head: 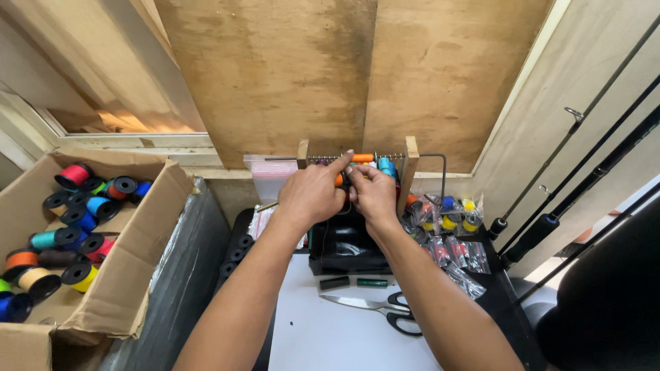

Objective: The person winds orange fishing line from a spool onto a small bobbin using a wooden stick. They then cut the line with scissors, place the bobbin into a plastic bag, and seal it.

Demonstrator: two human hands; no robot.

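A small wooden winding frame (411, 165) with a metal rod and crank stands against the plywood wall. Orange and teal line (385, 165) sits on the rod. My left hand (313, 194) reaches up with its forefinger on the rod and its fingers around an orange spool (339, 180). My right hand (375, 194) pinches at the same spot beside it, fingertips touching the spool area. What lies under both hands is hidden.
A cardboard box (124, 275) at left holds several coloured line spools. Scissors (385, 309) lie on the white table near small dark tubes. Bagged small spools (450, 237) pile at right. Fishing rods (570, 199) lean against the right wall.
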